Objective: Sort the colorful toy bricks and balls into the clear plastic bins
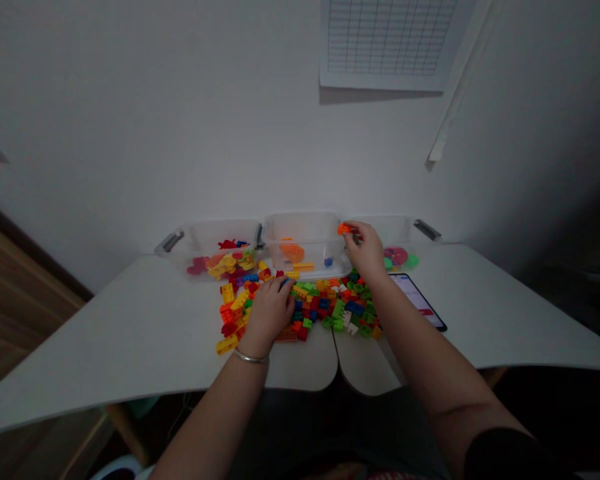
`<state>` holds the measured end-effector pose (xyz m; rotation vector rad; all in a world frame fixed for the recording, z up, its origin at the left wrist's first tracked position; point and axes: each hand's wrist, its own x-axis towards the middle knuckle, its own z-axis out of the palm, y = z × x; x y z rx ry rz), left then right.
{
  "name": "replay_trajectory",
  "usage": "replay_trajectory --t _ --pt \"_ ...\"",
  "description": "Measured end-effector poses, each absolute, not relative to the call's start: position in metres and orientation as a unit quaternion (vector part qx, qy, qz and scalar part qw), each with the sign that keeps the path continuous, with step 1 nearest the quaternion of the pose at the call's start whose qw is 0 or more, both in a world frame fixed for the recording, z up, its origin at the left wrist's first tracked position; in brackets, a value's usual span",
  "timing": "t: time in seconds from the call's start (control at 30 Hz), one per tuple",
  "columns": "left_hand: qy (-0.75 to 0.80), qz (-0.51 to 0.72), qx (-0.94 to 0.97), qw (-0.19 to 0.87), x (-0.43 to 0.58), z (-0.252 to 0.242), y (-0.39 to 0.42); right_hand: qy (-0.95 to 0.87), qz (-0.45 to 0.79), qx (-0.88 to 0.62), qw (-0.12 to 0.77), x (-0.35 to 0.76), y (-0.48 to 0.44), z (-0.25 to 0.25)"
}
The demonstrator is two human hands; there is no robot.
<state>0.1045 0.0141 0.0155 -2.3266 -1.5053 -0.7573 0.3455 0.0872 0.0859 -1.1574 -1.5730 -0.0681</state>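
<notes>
Two arms outstretched: right hand pinching orange brick, left hand curled on pile, grasp unclear.

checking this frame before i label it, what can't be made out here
Head view:
Under the left hand, the palm covers part of the pile, so any grip cannot be told.
The orange brick in the right hand is mostly hidden by that hand.
The phone screen is too small and dim to read.
The chart is cut off by the top edge, its grid too fine.
The right bin is partly hidden by the right hand.
</notes>
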Motion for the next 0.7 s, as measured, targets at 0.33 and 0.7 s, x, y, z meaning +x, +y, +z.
replay_trajectory --t 0.33,0.7 --pt "-0.516 -0.265 -0.803 0.139 0.104 0.014 0.016 -0.685 -0.108 -0.629 0.352 0.323 0.102 0.089" --pt "-0.518 -0.261 -0.803 0.138 0.105 0.016 0.014 -0.750 -0.108 -0.551 0.350 0.332 0.105 0.078"
